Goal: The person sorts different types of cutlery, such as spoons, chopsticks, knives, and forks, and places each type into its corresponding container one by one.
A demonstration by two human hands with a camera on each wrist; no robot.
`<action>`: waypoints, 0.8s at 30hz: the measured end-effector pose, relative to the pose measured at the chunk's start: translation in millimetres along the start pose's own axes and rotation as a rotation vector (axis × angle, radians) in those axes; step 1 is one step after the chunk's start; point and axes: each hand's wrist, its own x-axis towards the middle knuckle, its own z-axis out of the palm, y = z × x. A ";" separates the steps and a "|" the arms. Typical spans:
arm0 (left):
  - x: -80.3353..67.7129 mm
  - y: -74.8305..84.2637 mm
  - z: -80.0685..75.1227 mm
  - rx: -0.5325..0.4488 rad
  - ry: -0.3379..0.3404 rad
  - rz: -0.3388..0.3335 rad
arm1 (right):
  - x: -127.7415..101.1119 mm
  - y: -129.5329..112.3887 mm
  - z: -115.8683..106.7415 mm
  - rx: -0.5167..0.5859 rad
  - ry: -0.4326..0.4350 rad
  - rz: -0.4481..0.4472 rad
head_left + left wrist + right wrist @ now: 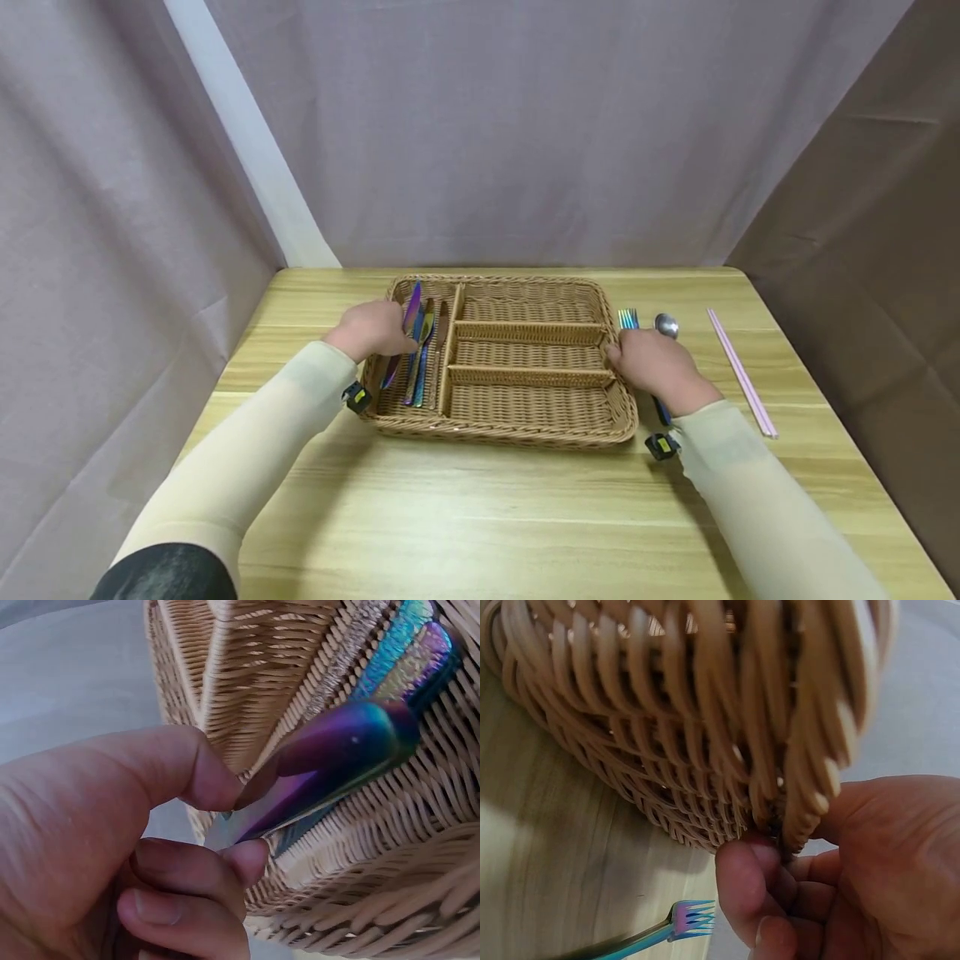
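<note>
A wicker basket (510, 435) with several compartments stands on the table. My left hand (378, 327) is over its long left compartment, where thumb and forefinger pinch a rainbow-coloured knife (412, 307). In the left wrist view the knife's shiny purple-blue end (345, 746) sticks out past the fingers. More cutlery (441, 321) lies beside it in that compartment, with textured handles. At the basket's right end, my right hand (652, 360) grips the woven rim (810, 780) between thumb and fingers.
Right of the basket lie a rainbow fork (628, 317), partly behind the right hand, and a round-bowled spoon (666, 325). A pair of pink chopsticks (741, 371) lies farther right. Grey curtains (525, 133) hang behind the wooden table (465, 517).
</note>
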 end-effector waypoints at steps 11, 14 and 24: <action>9.4 -2.6 9.0 0.047 0.019 0.010 | -1.4 -4.0 1.6 0.004 0.009 -0.022; 13.7 -2.4 10.9 0.062 0.023 0.008 | -2.1 -5.7 4.9 0.015 0.004 -0.028; 22.2 1.5 12.1 0.107 -0.026 0.013 | 0.9 0.1 5.4 0.037 -0.013 -0.051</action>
